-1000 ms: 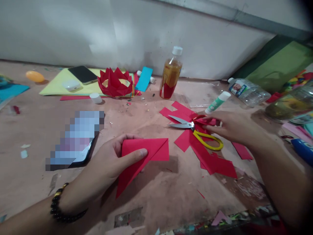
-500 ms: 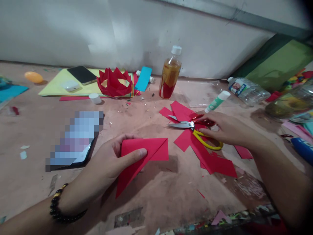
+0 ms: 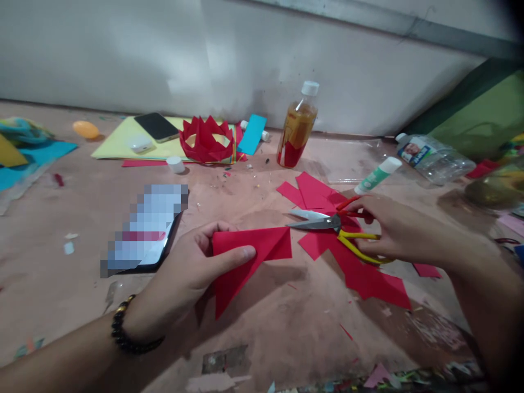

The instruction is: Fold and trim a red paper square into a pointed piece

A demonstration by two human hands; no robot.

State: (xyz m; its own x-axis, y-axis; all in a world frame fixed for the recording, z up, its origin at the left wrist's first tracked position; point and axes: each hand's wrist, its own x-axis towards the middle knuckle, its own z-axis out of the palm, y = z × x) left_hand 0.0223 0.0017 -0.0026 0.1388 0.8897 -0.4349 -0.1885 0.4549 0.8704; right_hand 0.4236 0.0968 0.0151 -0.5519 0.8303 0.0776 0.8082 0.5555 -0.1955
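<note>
My left hand (image 3: pixel 192 273) pinches a folded red paper (image 3: pixel 262 248) with thumb on top, holding it just above the brown table (image 3: pixel 82 273). My right hand (image 3: pixel 393 232) has its fingers closed on the red and yellow handles of a pair of scissors (image 3: pixel 327 224), whose shut steel blades point left toward the folded paper. The scissors are over a heap of red paper scraps (image 3: pixel 368 278). A black bead bracelet (image 3: pixel 123 333) circles my left wrist.
A phone (image 3: pixel 151 229) lies left of my left hand. At the back stand a red paper crown (image 3: pixel 207 142), a bottle of amber liquid (image 3: pixel 298 126), a glue stick (image 3: pixel 379 174), a lying plastic bottle (image 3: pixel 434 155), yellow sheets with another phone (image 3: pixel 156 126), and a white cap (image 3: pixel 176 164).
My right hand has closed on the scissor handles and lifted them slightly off the scraps. The view has shifted left. The left hand keeps its hold on the folded paper.
</note>
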